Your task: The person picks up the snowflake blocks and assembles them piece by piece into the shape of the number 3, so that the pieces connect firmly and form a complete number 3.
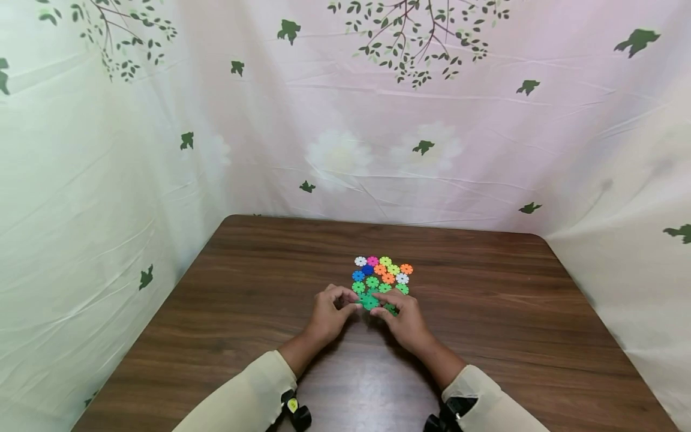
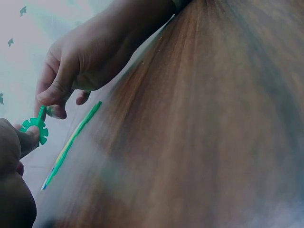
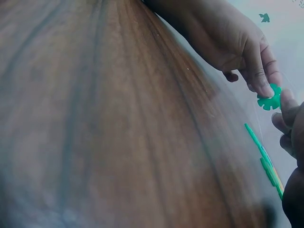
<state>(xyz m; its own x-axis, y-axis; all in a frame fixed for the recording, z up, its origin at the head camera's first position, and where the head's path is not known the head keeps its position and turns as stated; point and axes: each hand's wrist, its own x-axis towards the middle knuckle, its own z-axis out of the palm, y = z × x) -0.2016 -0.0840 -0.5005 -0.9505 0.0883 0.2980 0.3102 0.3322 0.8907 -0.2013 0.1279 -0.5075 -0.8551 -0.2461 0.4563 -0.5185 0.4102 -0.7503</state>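
In the head view both hands meet over the near side of a group of notched plastic discs. My left hand (image 1: 328, 313) pinches a green notched disc (image 2: 43, 135) between thumb and fingers; its face shows in the left wrist view. Opposite it, my right hand (image 1: 406, 321) pinches a second green piece (image 2: 42, 112), seen edge-on and meeting the first disc's rim at an angle. The right wrist view shows the green disc (image 3: 267, 103) between the fingertips of both hands, held above the table. Fingers hide part of both pieces.
Loose notched discs lie flat beyond the hands: green (image 1: 372, 281), blue (image 1: 358, 275), orange (image 1: 388, 278), yellow (image 1: 385, 261), pink (image 1: 372, 261) and white (image 1: 360, 261). The brown wooden table (image 1: 259, 270) backs onto a printed curtain (image 1: 259, 156).
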